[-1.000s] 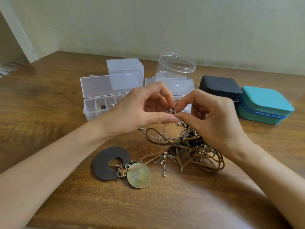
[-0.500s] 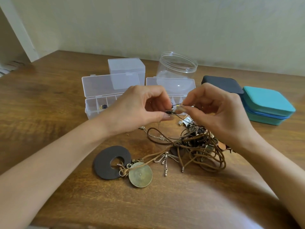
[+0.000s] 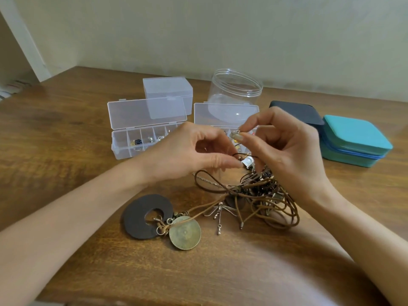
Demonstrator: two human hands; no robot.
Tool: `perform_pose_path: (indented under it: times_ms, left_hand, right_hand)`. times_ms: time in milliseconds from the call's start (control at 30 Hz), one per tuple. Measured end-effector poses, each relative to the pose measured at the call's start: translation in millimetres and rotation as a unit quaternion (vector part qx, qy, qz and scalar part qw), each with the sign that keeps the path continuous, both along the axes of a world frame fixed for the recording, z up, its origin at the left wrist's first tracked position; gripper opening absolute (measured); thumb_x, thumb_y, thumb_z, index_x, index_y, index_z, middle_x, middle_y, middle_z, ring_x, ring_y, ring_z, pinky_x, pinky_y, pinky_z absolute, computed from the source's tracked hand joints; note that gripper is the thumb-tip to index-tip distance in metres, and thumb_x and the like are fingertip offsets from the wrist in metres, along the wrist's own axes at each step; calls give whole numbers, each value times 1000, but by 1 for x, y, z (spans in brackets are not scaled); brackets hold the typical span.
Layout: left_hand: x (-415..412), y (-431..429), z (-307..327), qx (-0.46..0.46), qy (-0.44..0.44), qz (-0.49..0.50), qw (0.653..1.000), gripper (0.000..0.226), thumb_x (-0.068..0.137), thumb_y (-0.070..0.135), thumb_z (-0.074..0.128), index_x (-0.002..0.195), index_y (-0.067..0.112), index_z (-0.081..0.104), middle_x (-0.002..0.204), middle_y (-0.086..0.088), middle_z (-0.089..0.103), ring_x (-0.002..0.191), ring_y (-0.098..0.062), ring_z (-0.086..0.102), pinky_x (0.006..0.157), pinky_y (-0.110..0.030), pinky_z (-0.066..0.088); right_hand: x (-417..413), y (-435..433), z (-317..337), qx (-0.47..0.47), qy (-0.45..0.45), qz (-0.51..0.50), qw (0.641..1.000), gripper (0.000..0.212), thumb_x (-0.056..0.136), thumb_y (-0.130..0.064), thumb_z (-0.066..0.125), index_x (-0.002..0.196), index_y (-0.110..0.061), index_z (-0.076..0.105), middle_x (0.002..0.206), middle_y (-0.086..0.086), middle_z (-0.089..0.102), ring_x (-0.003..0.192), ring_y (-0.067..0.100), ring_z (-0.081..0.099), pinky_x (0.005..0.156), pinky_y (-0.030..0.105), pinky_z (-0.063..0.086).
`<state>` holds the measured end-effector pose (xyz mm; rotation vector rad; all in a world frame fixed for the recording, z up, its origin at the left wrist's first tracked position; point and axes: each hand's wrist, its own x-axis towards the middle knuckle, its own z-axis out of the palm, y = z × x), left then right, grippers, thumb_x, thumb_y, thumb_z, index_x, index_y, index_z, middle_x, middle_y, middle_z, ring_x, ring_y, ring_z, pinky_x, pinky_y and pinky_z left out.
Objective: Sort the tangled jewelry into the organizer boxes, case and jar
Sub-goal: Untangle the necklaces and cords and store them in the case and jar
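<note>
A tangle of brown cords and metal jewelry lies on the wooden table, trailing left to a dark brown ring pendant and a brass disc pendant. My right hand pinches a small metal piece between thumb and forefinger, lifted above the pile. My left hand hovers beside it with curled fingers, its fingertips at a dark thin strand of the tangle. Two open clear organizer boxes stand behind my hands, the left one with small pieces in its compartments.
A shut clear box and an open clear jar stand at the back. A black case and a teal case, both shut, sit at the right. A wall runs behind the table.
My right hand has lifted up and away from the left with the small metal piece pinched in it. My hands, pressed together a second ago, are now apart.
</note>
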<state>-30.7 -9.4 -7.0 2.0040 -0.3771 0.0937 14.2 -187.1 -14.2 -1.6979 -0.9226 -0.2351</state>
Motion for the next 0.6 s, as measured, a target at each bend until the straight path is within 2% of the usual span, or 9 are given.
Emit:
perform_pose_path:
  times_ms: [67,200,300,400,433,500,533,600]
  left_hand:
    - [1,2,0,-12,-12,4,1000,17,72,29,66,84,18,70,67,0,67,61,-10,62,61,-18,51]
    - [3,9,6,-79,-58,36,995,14,79,25,60,82,14,69,57,2,61,53,-10,56,51,-18,47]
    - [3,14,12,-134,-89,73,984,15,81,25,59,81,13,68,55,2,57,49,-9,51,48,-18,43]
    - [1,14,13,-152,-117,94,977,15,83,24,58,80,13,68,53,-1,53,45,-7,46,46,-19,42]
    - [1,13,12,-151,-119,95,977,14,84,23,58,80,14,68,52,0,52,44,-7,45,47,-25,43]
    - [0,12,12,-147,-112,95,978,13,85,23,58,81,16,68,48,3,50,41,-8,42,53,-40,45]
    - [0,13,12,-146,-104,95,979,13,85,23,58,81,16,69,46,3,48,40,-9,39,53,-44,43]
    - [1,15,12,-145,-84,91,982,13,83,24,60,82,16,70,44,0,44,38,-11,35,45,-34,37]
  right_hand:
    - [-1,-1,2,-6,-3,-10,1000,5,87,-16,66,88,-14,62,48,15,48,37,17,39,43,18,35]
    - [2,-4,5,-45,1,-14,999,13,88,-24,65,97,-15,65,46,14,44,42,26,35,45,23,32]
    - [11,-10,6,-78,28,-21,996,10,89,-25,64,95,-17,66,45,8,40,44,14,29,48,18,28]
    - [21,-15,7,-178,38,-28,983,5,86,-22,68,91,-21,67,43,-5,37,43,7,29,50,14,32]
    - [23,-17,8,-207,42,-27,977,6,83,-23,70,89,-23,68,43,-6,37,43,6,29,51,13,32]
    - [25,-18,11,-231,51,-23,971,13,77,-28,75,88,-27,68,45,-7,39,45,6,31,50,10,31]
    - [25,-18,12,-236,51,-20,970,22,71,-35,76,91,-30,67,47,-7,42,46,5,34,50,10,32]
    - [25,-17,12,-241,47,-14,969,47,56,-51,73,97,-31,63,53,-10,51,49,4,41,52,12,35]
